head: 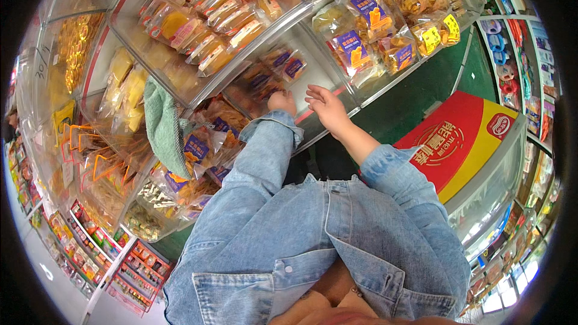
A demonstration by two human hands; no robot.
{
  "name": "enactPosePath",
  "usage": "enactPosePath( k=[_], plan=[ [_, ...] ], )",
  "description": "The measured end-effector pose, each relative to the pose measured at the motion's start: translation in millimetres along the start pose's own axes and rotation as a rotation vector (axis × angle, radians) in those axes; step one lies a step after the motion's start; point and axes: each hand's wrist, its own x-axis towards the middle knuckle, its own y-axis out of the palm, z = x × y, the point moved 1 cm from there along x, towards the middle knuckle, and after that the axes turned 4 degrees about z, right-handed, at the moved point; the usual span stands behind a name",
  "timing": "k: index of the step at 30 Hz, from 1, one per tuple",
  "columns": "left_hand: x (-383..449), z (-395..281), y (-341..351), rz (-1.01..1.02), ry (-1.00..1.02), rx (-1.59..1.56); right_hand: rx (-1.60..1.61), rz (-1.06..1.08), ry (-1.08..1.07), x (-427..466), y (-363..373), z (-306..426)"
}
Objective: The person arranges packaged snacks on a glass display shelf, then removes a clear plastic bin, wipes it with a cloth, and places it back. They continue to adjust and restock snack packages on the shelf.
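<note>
My left hand [282,102] reaches into a clear acrylic bin [316,65], its fingers partly hidden near dark snack packets. Whether it grips one of them cannot be told. Just beyond it lie plastic-wrapped snack packets with purple labels [294,67]. My right hand [323,104] hovers at the bin's near side, fingers spread and holding nothing. In the neighbouring bin to the right are bags of potato chips [352,52]. A green cloth [163,126] hangs over the bin edge left of my left arm.
Packaged cakes [180,27] fill an upper bin. Orange plastic hooks or tongs [106,162] stand at the left. A red and yellow freezer [451,144] is at the right, by the green floor [406,95]. Stocked shelves [515,63] line the far right.
</note>
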Motion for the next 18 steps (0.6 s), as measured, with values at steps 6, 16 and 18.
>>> enactPosePath(
  k=[6,16,18],
  plan=[
    [-4.1,4.1,0.3,-0.071,-0.01,-0.081,-0.102,-0.097,-0.173,-39.7,-41.1,43.0],
    [-73.0,-149.8,-29.2,-0.407,-0.087,-1.047,-1.008,-0.67,-0.558,-38.7,-146.1,130.6],
    [-86.6,-187.8,-39.3,-0.182,0.116,-1.038,-1.215,-0.625,-0.697,-34.0,-154.5,145.5]
  ],
)
